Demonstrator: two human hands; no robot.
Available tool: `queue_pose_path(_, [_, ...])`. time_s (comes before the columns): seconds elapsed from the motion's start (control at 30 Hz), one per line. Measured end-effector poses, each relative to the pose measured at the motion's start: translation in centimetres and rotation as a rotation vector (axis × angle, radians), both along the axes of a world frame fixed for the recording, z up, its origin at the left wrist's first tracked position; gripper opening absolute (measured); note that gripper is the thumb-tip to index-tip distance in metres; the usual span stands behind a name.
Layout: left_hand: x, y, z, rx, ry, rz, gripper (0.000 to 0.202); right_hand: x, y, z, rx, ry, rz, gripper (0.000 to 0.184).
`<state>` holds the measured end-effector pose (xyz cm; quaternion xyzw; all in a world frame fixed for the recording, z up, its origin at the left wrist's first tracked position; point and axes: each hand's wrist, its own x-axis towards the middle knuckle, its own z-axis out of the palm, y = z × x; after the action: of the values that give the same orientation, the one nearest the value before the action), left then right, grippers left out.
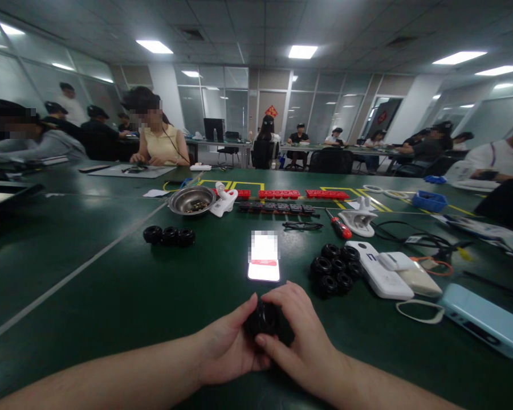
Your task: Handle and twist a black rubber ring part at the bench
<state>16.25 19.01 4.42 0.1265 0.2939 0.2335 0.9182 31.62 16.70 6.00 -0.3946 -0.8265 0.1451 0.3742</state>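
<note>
A small black wheel (263,319) is being gripped at the near edge of the green counter (111,296), at 6 o'clock in the view, between the left hand (226,347) and the right hand (301,341). The left fingers (244,310) are being curled around its left side, and the right fingers (282,296) are being wrapped over its top and right, with the right thumb being pressed against its near face. Just beyond the hands, at 12 o'clock from them, a lit phone (264,256) is lying flat on the counter. At about 2 o'clock from the hands, a cluster of black wheels (336,267) is being kept in a pile, just beside a white power bank (378,273). At 3 o'clock, near the right edge, a pale blue case (487,322) is lying with a loop of band (419,310) next to it. At 10 o'clock, well apart from the hands, three more black wheels (170,235) are lying in a row. Farther out, a metal bowl (192,200) is sitting at 11 o'clock, with red blocks (282,194) in a line at 12 o'clock and a red-handled screwdriver (338,225) at 1 o'clock. Beyond the counter, other people are being seated at long tables.
</note>
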Motion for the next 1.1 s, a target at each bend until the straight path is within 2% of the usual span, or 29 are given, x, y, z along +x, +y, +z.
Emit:
queue_pose_path(0.1, [0.1,0.0,0.3,0.011,-0.018,0.008,0.039,0.2,-0.2,0.1,0.044,-0.024,0.066,0.044])
queue_pose_path(0.2, [0.1,-0.1,0.7,-0.012,0.044,0.017,0.039,0.2,-0.3,-0.2,0.071,-0.011,0.029,0.054])
queue_pose_path(0.3, [0.2,-0.1,0.8,-0.038,0.083,0.019,0.042,0.1,-0.1,-0.3,0.04,0.024,-0.05,0.044])
queue_pose_path(0.4, [0.1,-0.1,0.6,-0.046,0.04,0.035,0.041,0.0,0.0,0.0,0.017,0.024,-0.025,0.029])
queue_pose_path(0.5, [0.1,-0.1,0.3,-0.02,-0.026,0.044,0.035,0.0,-0.3,0.5,0.042,0.019,0.054,0.042])
queue_pose_path(0.6, [0.0,-0.2,0.2,0.01,-0.045,0.015,0.034,0.1,-0.4,0.5,0.043,0.018,0.068,0.049])
queue_pose_path(0.77, [0.1,-0.1,0.5,-0.037,0.023,0.018,0.038,-0.1,0.0,0.0,-0.026,-0.001,-0.023,0.037])
queue_pose_path(0.83, [0.1,0.0,0.6,-0.045,0.017,0.043,0.038,0.0,0.1,0.0,-0.014,0.003,-0.009,0.03])
queue_pose_path(0.87, [0.2,0.0,0.5,-0.041,0.004,0.05,0.038,0.0,0.0,0.0,0.001,0.002,0.012,0.031])
queue_pose_path(1.0, [0.1,0.0,0.2,0.0,-0.031,0.035,0.036,0.2,-0.2,-0.2,0.047,-0.024,0.071,0.056])
queue_pose_path(1.1, [0.1,0.0,0.2,-0.006,0.017,0.031,0.034,0.3,-0.2,-0.5,0.029,-0.014,0.018,0.058])
